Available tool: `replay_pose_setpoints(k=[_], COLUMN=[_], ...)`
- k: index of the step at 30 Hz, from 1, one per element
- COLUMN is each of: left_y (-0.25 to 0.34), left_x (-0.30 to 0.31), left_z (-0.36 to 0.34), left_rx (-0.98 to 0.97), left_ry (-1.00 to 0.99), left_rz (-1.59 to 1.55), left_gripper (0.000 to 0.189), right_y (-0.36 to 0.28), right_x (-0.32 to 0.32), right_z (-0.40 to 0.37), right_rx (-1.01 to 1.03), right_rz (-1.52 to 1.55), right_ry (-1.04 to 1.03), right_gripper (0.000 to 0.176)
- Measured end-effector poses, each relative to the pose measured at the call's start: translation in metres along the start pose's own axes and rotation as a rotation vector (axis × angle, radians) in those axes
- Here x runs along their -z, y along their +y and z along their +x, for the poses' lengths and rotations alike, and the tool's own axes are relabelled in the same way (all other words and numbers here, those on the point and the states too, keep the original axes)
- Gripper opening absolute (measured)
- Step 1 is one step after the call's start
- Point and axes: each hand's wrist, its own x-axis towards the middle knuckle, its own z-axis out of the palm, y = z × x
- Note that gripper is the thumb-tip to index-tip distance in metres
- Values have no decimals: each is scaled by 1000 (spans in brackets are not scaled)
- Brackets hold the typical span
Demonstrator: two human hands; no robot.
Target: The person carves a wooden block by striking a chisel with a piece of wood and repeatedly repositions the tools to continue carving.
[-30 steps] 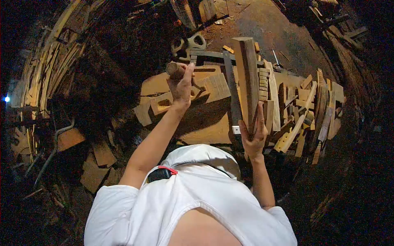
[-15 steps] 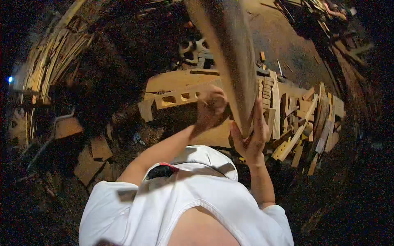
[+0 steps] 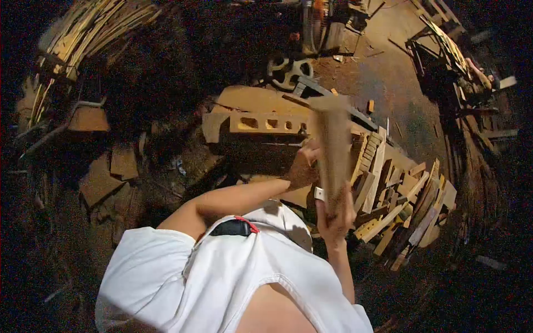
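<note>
A wooden board [image 3: 334,150], blurred by motion, stands raised in front of me, its near end low. My right hand [image 3: 337,221] is closed around that near end. Beside the board's left edge is my left hand [image 3: 304,164], its fingers curled; the board partly hides them, and what they hold cannot be made out. A small pale block-like end [image 3: 320,193] shows by my right thumb. Behind my hands lies a thick wooden beam [image 3: 260,123] with several rectangular mortises cut in its side.
Several loose wood offcuts [image 3: 411,205] are heaped at the right of the bench. A row of slotted wooden pieces [image 3: 367,152] lies near the board. Beyond the bench sits a round metal wheel [image 3: 290,74]. Long thin strips [image 3: 94,33] are stacked at far left.
The board has come down and looks shorter, its far end now in view. My left hand has moved right, from the mortised beam to the board's edge. The camera view has shifted.
</note>
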Motion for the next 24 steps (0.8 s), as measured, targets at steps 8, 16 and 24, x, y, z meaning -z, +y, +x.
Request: replay_pose_setpoints(k=[8, 16, 24], left_y=[-27, 17, 10], left_x=[-3, 44, 42], left_z=[7, 88, 94], left_rx=[-43, 551, 562], left_ry=[70, 282, 251], left_rz=[133, -206, -197], left_gripper=[18, 13, 24], right_y=[17, 37, 41], right_x=[-15, -4, 2], right_z=[3, 13, 18], right_rx=[-77, -342, -416], right_rz=[83, 362, 405], right_ry=[63, 273, 234], right_gripper=[79, 68, 68])
